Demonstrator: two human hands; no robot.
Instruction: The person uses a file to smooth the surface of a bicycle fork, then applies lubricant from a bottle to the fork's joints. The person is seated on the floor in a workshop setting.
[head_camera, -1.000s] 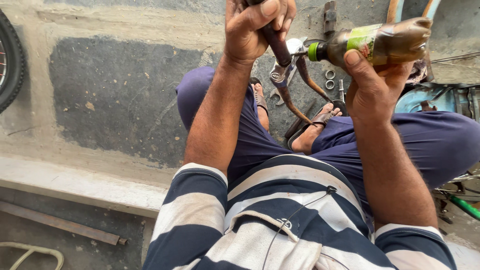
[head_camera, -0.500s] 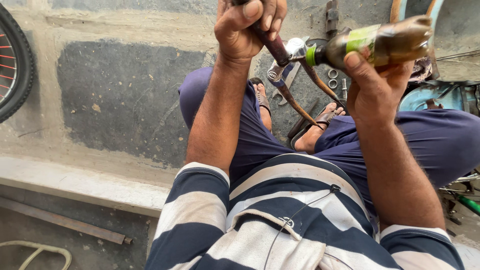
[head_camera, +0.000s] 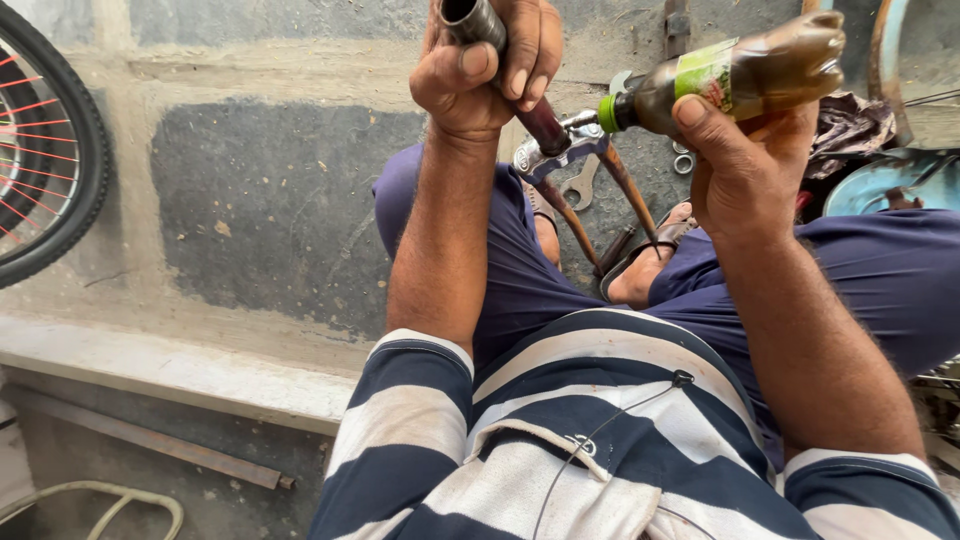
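Head view, looking down over a striped shirt (head_camera: 600, 450) and blue trousers (head_camera: 870, 270).

Left hand (head_camera: 490, 65), top centre of frame: fingers clenched around a dark metal tube (head_camera: 470, 18) with an open end; the tube runs down into a fork crown with a chromed lug (head_camera: 550, 150), from which two thin brown blades (head_camera: 625, 190) descend towards the sandalled feet.

Right hand (head_camera: 745, 150), upper right: fingers wrapped around a plastic bottle (head_camera: 740, 70) of brown liquid with a green label, held nearly level, its green nozzle (head_camera: 607, 112) just beside the lug.

No liquid is seen leaving the nozzle; whether any has been applied cannot be told. Judged: dosing at the crown is in hand, not shown finished.

A spanner (head_camera: 580, 185) and washers (head_camera: 683, 158) lie on the floor. A bicycle wheel (head_camera: 50, 150) stands at the left edge.
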